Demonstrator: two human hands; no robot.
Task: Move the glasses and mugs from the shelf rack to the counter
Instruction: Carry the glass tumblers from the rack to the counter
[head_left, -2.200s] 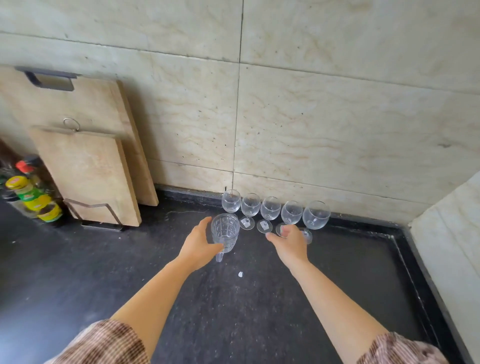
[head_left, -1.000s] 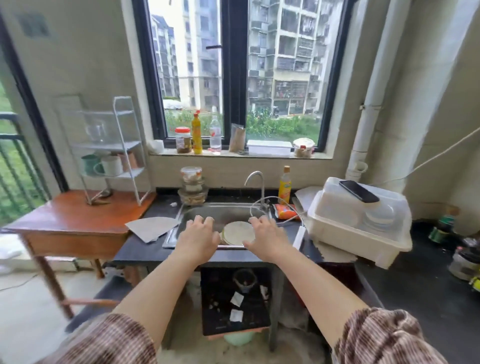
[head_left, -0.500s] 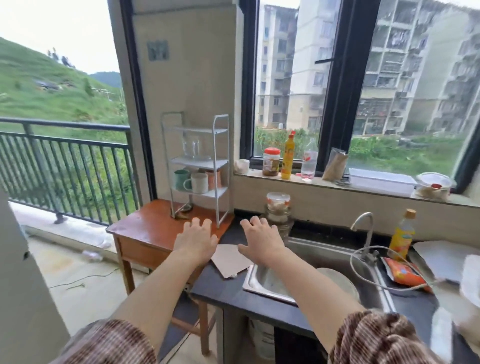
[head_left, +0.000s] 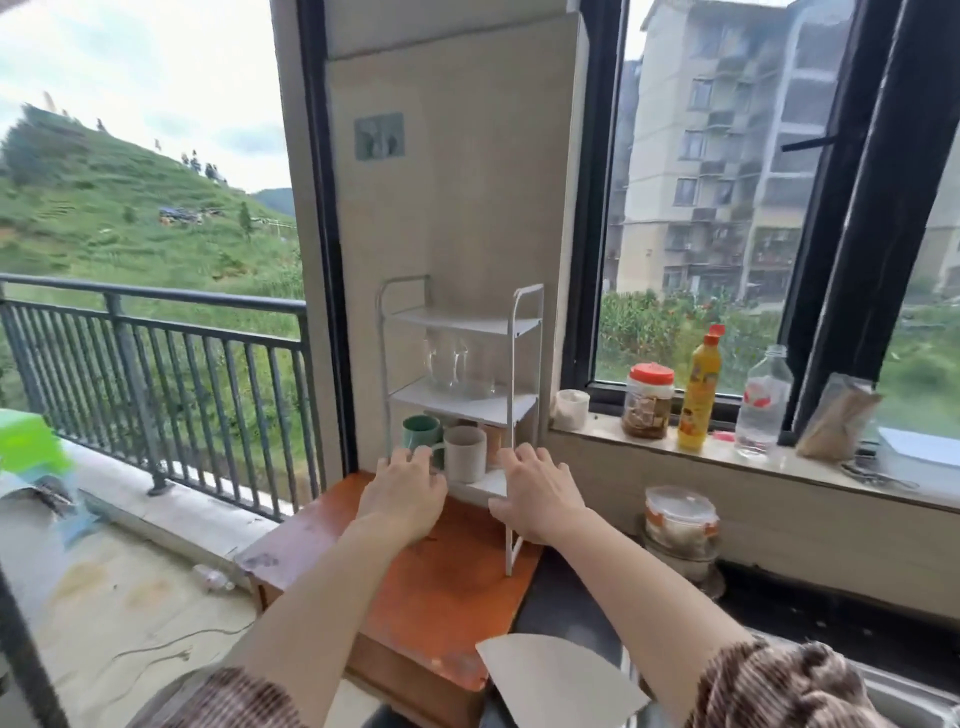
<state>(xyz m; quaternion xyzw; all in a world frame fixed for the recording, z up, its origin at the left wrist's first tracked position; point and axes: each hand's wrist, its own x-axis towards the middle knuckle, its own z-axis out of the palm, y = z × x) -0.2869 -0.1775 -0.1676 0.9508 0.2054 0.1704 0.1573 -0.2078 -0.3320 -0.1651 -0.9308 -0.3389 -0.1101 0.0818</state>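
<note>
A white three-tier shelf rack (head_left: 514, 364) stands on an orange wooden table (head_left: 441, 587). Clear glasses (head_left: 452, 364) sit on its middle shelf. On the bottom shelf are a green mug (head_left: 420, 434), a white mug (head_left: 465, 453) and a partly hidden orange mug (head_left: 493, 441). My left hand (head_left: 402, 496) is open, fingers spread, just in front of the green mug. My right hand (head_left: 535, 491) is open at the rack's front right post, by the bottom shelf. Neither hand holds anything.
The dark counter (head_left: 571, 603) starts right of the table, with a sheet of paper (head_left: 556, 680) on it and stacked lidded containers (head_left: 680, 525) behind. The window sill holds a white cup (head_left: 571, 409), a jar (head_left: 649, 400), a yellow bottle (head_left: 698, 389) and a clear bottle (head_left: 763, 402). A balcony railing (head_left: 156, 358) is to the left.
I have turned from the counter's row of glasses, past the sink, to the rack. Both hands, empty, have come up close to the bottom shelf.
</note>
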